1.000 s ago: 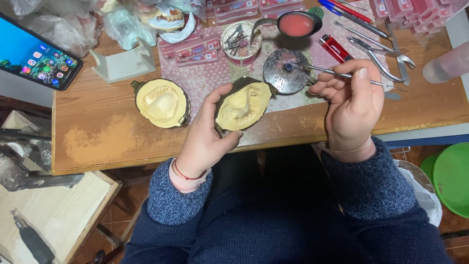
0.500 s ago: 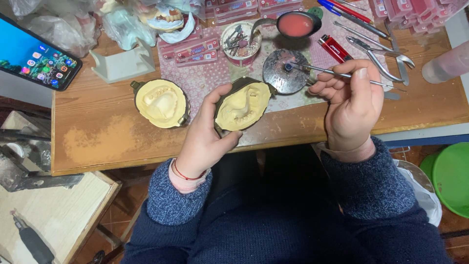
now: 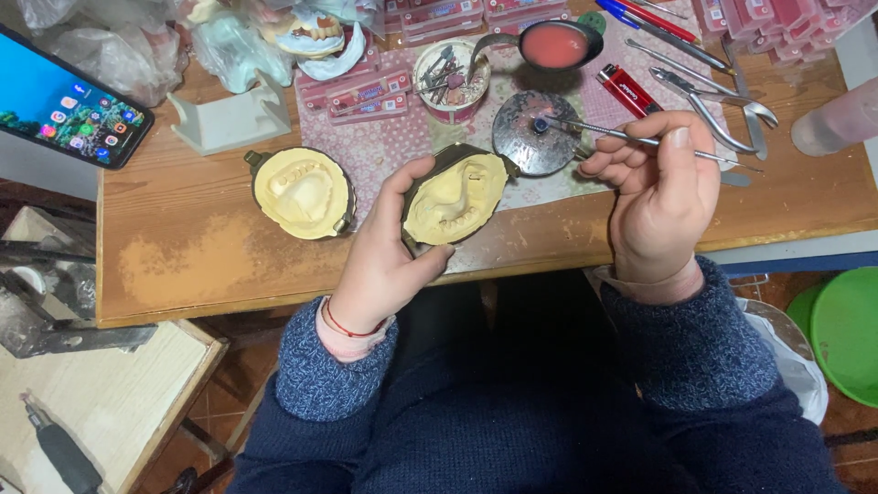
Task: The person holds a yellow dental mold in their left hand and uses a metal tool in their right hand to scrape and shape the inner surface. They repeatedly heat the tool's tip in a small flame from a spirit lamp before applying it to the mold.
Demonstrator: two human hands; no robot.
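Nearest, the left hand (image 3: 384, 261) grips a metal flask half (image 3: 455, 197) filled with yellow plaster, tilted at the table's front edge. The right hand (image 3: 660, 197) pinches a thin metal tool (image 3: 631, 137), its tip on a round metal dish (image 3: 535, 133). Farther back, a ladle (image 3: 553, 44) holds pink wax beside a cup (image 3: 448, 66) of small burs.

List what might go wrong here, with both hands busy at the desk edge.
1. The left hand holds the yellow mould half near the desk edge; a slip might drop it.
2. The right hand dips a thin metal tool into the round metal dish; a nudge may spill it onto the patterned cloth.
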